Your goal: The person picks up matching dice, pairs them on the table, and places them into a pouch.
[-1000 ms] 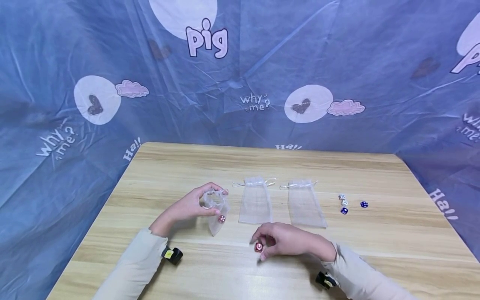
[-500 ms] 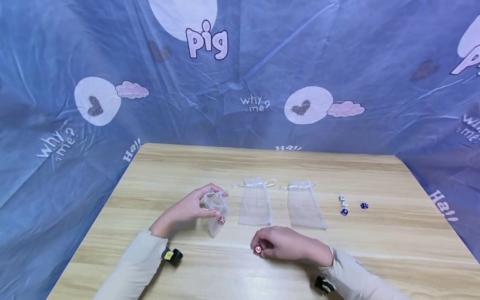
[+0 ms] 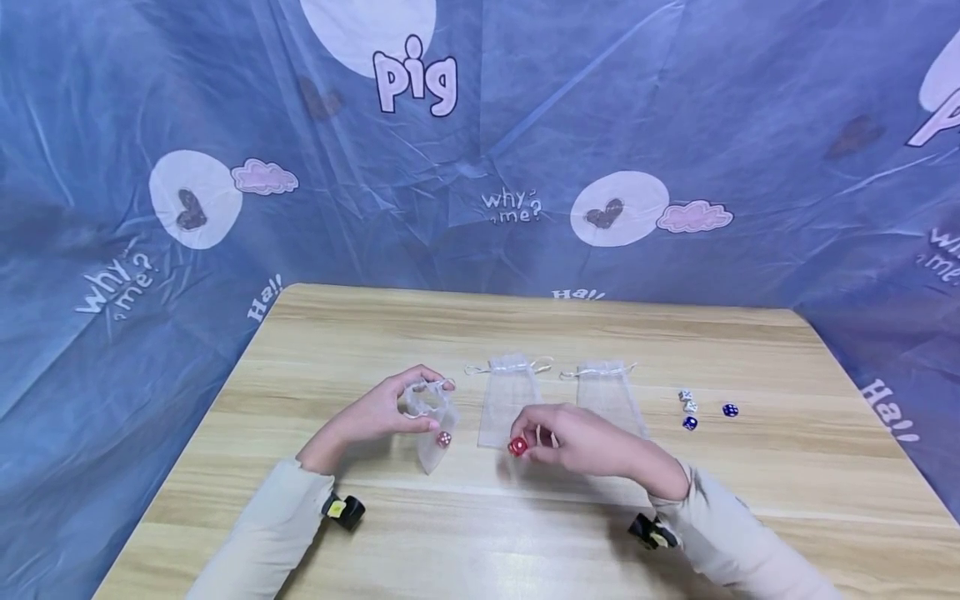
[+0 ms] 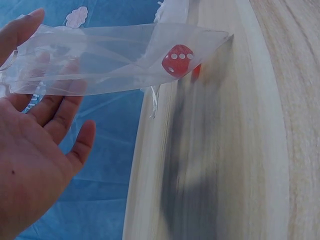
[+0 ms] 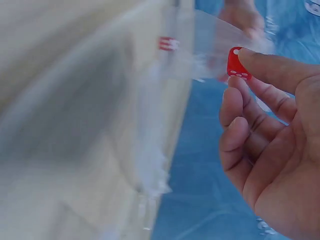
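My left hand (image 3: 382, 408) grips a sheer white drawstring bag (image 4: 115, 60) by its top, spreading the mouth between thumb and fingers. Inside the bag's lower end sits a red die (image 4: 178, 61) with white pips, seen through the mesh. To the right, my right hand (image 3: 585, 437) pinches a second red die (image 5: 238, 63) between thumb and fingertips, raised above the table. In the head view this hand overlaps the lower parts of two flat white mesh bags, the middle bag (image 3: 506, 396) and the right bag (image 3: 603, 387).
On the right of the wooden table (image 3: 375, 325) lie two white dice, one of them the nearer white die (image 3: 691, 407), and two blue dice, the left blue die (image 3: 690, 423) and the right blue die (image 3: 731, 410). A blue printed cloth (image 3: 450, 150) hangs behind.
My right hand has pinched the red die from the tabletop and lifted it, up and away in the head view. My left hand and its bag have stayed nearly still.
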Tool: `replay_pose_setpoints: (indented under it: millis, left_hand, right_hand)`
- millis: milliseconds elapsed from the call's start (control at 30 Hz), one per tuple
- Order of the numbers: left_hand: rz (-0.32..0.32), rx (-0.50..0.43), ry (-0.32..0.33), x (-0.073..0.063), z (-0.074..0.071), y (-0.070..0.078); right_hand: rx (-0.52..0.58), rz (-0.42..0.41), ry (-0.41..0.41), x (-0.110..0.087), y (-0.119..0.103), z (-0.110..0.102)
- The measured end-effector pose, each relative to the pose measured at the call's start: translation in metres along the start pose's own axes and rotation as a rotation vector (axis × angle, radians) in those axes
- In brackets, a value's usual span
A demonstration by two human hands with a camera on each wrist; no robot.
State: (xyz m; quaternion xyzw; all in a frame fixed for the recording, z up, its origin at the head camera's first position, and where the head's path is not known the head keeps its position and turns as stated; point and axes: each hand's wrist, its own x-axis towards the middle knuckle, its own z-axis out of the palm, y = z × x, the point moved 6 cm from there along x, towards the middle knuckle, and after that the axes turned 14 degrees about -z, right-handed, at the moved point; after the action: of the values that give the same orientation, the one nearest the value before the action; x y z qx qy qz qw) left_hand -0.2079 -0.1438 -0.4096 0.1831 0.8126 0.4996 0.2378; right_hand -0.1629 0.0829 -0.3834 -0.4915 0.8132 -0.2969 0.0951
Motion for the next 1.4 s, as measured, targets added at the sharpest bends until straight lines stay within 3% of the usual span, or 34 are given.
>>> replay_pose_setpoints:
  millis: [167, 433, 633, 867, 1400]
  left_hand:
    - [0.001, 0.002, -0.009, 0.000, 0.001, 0.001]
    - [-0.009, -0.022, -0.032, 0.001, 0.004, 0.005]
    - [-0.018, -0.045, -0.069, 0.000, 0.005, 0.005]
    - [0.000, 0.010, -0.033, -0.001, 0.005, 0.004]
    - [-0.002, 0.001, -0.064, 0.002, 0.010, 0.005]
  right_hand:
    - [-0.029, -0.011, 0.057, 0.011, -0.009, -0.024]
    - [-0.045, -0.099, 0.127, 0.043, -0.031, -0.048]
    - [-0.103, -0.122, 0.114, 0.068, -0.042, -0.044]
    - [-0.223, -0.146, 0.089, 0.093, -0.048, -0.032]
    - [-0.266, -0.083, 0.075, 0.097, -0.034, -0.021]
